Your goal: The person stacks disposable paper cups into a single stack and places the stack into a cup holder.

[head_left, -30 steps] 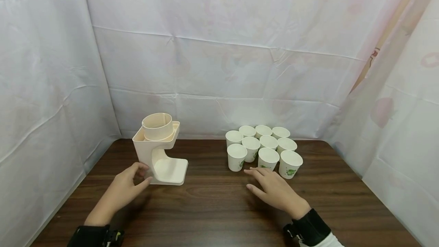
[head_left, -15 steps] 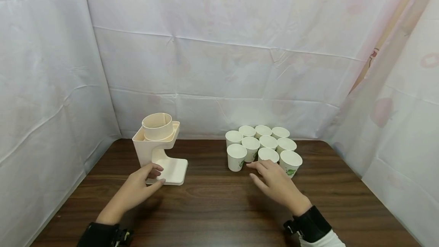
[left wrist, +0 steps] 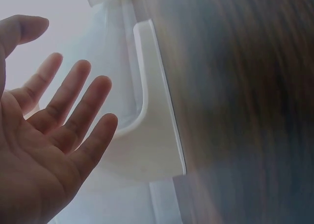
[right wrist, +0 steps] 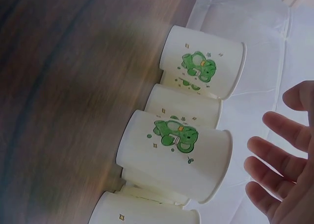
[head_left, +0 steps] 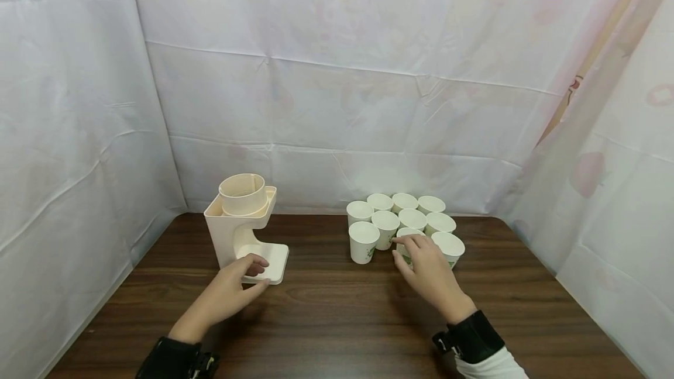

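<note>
My left hand (head_left: 229, 291), fingers loosely bent and holding nothing, hovers in front of the base of a cream plastic stand (head_left: 223, 235). A short round cylinder (head_left: 243, 195) sits in the stand's top tray. In the left wrist view the left palm (left wrist: 39, 150) shows bare, apart from the stand's side (left wrist: 147, 136). Over the front of the paper cup group, my right hand (head_left: 429, 274) partly covers a middle front cup (head_left: 408, 233). The right wrist view shows the right fingers (right wrist: 277, 155) spread and apart from a white cup with a green cartoon animal (right wrist: 176, 155).
Several white paper cups stand upright together, among them a left front cup (head_left: 363, 241) and a right front cup (head_left: 449, 244). The brown wooden table (head_left: 326, 320) has white cloth (head_left: 316, 104) hanging behind and at both sides.
My left hand has moved right, from the stand's left side to the front of its base. My right hand has shifted slightly right and farther forward over the cups. Stand and cups stay put.
</note>
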{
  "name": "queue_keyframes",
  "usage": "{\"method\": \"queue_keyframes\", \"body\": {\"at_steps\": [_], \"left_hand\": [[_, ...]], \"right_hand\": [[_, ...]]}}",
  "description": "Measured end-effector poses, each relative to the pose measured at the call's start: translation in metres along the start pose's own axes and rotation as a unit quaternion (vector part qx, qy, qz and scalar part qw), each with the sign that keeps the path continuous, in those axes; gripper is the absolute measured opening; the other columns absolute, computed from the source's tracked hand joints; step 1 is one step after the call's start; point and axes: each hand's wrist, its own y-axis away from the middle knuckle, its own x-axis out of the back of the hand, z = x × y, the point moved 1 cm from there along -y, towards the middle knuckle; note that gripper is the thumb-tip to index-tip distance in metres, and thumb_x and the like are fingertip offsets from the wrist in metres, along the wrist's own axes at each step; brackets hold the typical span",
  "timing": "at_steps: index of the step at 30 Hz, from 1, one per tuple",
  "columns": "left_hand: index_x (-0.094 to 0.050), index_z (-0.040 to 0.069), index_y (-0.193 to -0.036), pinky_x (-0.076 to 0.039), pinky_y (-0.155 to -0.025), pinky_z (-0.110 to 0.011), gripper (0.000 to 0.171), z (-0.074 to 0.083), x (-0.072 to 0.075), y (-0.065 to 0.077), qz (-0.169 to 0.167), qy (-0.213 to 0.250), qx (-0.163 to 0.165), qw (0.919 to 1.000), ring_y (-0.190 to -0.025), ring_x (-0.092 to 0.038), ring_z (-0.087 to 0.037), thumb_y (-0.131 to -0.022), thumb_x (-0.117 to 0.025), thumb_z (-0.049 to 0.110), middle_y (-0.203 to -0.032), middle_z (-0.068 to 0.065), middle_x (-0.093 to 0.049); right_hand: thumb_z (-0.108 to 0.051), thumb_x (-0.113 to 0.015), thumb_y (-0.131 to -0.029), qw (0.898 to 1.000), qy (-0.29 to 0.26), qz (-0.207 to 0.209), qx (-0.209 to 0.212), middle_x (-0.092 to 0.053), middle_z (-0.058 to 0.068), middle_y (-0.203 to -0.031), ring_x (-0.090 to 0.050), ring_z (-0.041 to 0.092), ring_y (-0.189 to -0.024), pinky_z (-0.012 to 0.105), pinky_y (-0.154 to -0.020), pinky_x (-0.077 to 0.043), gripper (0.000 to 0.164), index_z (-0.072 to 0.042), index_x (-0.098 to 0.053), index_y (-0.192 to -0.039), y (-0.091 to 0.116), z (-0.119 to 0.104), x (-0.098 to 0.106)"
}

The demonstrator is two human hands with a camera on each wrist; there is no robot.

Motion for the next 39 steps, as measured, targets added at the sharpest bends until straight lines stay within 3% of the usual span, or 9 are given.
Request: {"method": "queue_keyframes", "body": {"at_steps": [8,12,24,31,39], "left_hand": [[-0.062,0.007,-0.114,-0.053,-0.088,-0.049,0.029,0.004,-0.012,-0.003,-0.003,0.005,-0.026,0.9996,-0.101,-0.066,-0.033,-0.09,-0.076,0.015,-0.108,-0.012,-0.068],[-0.061,0.008,-0.116,-0.052,-0.089,-0.049,0.031,0.004,-0.016,-0.006,-0.009,0.007,-0.031,0.9995,-0.102,-0.066,-0.033,-0.091,-0.076,0.019,-0.11,-0.013,-0.068],[-0.058,0.014,-0.12,-0.053,-0.088,-0.05,0.034,0.008,-0.02,-0.008,-0.046,0.029,-0.036,0.9978,-0.109,-0.065,-0.035,-0.095,-0.071,0.032,-0.121,-0.013,-0.064],[-0.056,0.01,-0.128,-0.053,-0.086,-0.054,0.042,0.015,-0.027,-0.012,-0.063,0.04,-0.042,0.9964,-0.114,-0.061,-0.041,-0.096,-0.069,0.034,-0.128,-0.013,-0.061],[-0.057,0.009,-0.128,-0.051,-0.088,-0.053,0.044,0.018,-0.032,-0.014,-0.065,0.024,-0.047,0.9965,-0.117,-0.059,-0.032,-0.096,-0.069,0.037,-0.127,-0.012,-0.061]], "right_hand": [[-0.014,-0.072,-0.091,1.0,0.012,0.019,-0.004,-0.065,0.014,-0.105,-0.059,0.038,-0.101,0.053,-0.093,-0.046,0.022,-0.002,-0.069,-0.108,-0.006,0.009,-0.001],[-0.015,-0.073,-0.089,0.999,0.031,0.019,-0.015,-0.064,0.018,-0.106,-0.059,0.041,-0.103,0.054,-0.091,-0.047,0.024,-0.001,-0.069,-0.108,-0.01,0.015,-0.002],[-0.02,-0.068,-0.095,0.994,0.035,-0.057,-0.089,-0.06,0.022,-0.113,-0.055,0.043,-0.104,0.054,-0.087,-0.046,0.032,0.002,-0.069,-0.118,-0.018,0.027,-0.011],[-0.023,-0.067,-0.097,0.991,0.039,-0.075,-0.106,-0.059,0.022,-0.114,-0.055,0.042,-0.104,0.054,-0.086,-0.047,0.034,0.0,-0.069,-0.12,-0.022,0.032,-0.014],[-0.027,-0.063,-0.1,0.986,0.032,-0.101,-0.126,-0.059,0.021,-0.113,-0.055,0.04,-0.104,0.055,-0.085,-0.047,0.035,-0.003,-0.069,-0.124,-0.023,0.031,-0.015]]}}
